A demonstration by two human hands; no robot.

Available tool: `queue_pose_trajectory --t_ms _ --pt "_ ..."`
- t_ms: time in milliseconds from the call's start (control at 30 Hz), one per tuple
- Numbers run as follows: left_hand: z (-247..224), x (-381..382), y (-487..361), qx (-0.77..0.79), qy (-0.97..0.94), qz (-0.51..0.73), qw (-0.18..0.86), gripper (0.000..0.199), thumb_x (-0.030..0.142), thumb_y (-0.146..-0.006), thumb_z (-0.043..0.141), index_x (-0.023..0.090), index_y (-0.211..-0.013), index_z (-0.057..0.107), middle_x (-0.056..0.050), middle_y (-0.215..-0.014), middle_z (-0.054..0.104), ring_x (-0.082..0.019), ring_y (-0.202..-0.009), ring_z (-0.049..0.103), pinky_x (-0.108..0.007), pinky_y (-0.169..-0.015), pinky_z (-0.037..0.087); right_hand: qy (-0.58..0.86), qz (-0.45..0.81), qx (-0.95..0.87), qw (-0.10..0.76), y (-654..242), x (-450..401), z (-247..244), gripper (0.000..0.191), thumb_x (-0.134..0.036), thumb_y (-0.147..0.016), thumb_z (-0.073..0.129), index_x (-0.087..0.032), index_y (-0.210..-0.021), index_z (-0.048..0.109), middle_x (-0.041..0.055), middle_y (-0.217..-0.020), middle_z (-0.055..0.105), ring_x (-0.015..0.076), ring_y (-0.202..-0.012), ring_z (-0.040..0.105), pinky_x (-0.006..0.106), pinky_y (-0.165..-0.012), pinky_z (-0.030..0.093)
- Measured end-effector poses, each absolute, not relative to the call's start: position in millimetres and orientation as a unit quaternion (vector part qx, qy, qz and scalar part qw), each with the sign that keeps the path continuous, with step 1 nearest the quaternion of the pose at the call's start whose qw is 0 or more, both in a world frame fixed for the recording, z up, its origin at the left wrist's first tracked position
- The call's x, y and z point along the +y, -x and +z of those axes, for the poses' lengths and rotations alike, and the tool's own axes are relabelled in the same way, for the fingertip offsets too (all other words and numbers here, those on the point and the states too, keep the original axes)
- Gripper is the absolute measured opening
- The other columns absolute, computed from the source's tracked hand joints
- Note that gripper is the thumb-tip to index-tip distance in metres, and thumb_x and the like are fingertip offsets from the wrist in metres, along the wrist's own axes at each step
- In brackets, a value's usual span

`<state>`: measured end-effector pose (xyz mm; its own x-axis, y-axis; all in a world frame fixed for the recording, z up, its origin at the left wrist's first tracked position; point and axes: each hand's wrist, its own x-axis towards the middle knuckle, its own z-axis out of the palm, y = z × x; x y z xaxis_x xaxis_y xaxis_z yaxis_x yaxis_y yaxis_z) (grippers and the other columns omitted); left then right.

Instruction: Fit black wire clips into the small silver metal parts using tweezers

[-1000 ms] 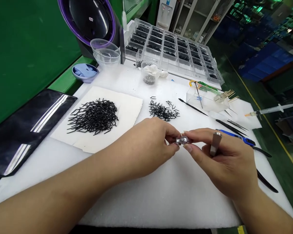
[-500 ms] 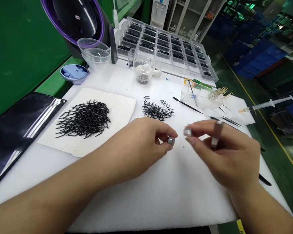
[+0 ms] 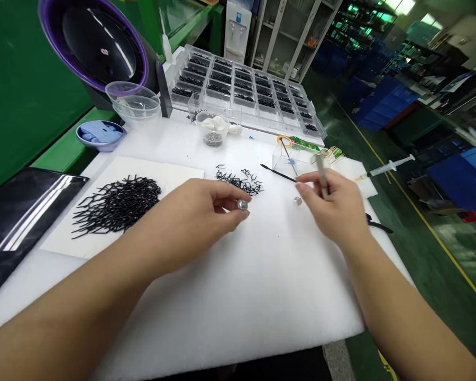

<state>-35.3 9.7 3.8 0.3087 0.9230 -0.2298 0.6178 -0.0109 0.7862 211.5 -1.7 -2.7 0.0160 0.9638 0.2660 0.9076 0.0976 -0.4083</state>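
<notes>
The left forearm [image 3: 63, 312] at 7 o'clock and the right forearm [image 3: 396, 301] at 5 o'clock are bare; a narrow steel-grey piece [image 3: 322, 177] is seen at the right hand [image 3: 333, 203], whether worn or held cannot be told.

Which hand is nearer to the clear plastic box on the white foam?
The right hand is nearer, just in front of the clear plastic box. The left hand is farther away, off to the box's left.
</notes>
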Motion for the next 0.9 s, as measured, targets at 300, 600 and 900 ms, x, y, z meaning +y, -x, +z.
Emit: queue_pose_trajectory --t_ms 300,600,900 --pt "10 10 41 0.557 -0.674 0.193 0.446 0.032 0.048 -0.079 0.072 0.03 -0.105 0.079 0.003 -0.078 0.074 -0.019 -0.07 0.069 -0.031 -0.059 0.044 0.624 0.1 -0.766 0.12 -170 26 -6 0.008 -0.016 -0.087 0.064 -0.018 -0.09 0.071 0.0078 -0.093 0.068 0.0226 -0.089 0.06 0.032 -0.077 0.04" --pt "9 7 41 0.534 -0.676 0.198 0.468 0.028 0.044 -0.08 0.069 0.031 -0.102 0.079 0.004 -0.076 0.07 -0.017 -0.066 0.062 -0.029 -0.056 0.041 0.623 0.145 -0.765 0.072 -171 39 -2 0.009 -0.017 -0.086 0.061 -0.021 -0.082 0.068 0.0031 -0.085 0.07 0.0183 -0.078 0.059 0.027 -0.065 0.037" --pt "16 5 41 0.52 -0.642 0.187 0.532 0.032 0.043 -0.081 0.071 0.025 -0.107 0.076 0.0 -0.078 0.073 -0.022 -0.075 0.07 -0.032 -0.062 0.045 0.607 0.169 -0.772 0.081 -177 17 7 0.013 -0.014 -0.086 0.057 -0.02 -0.08 0.067 0.0038 -0.083 0.068 0.0181 -0.074 0.057 0.028 -0.064 0.037"
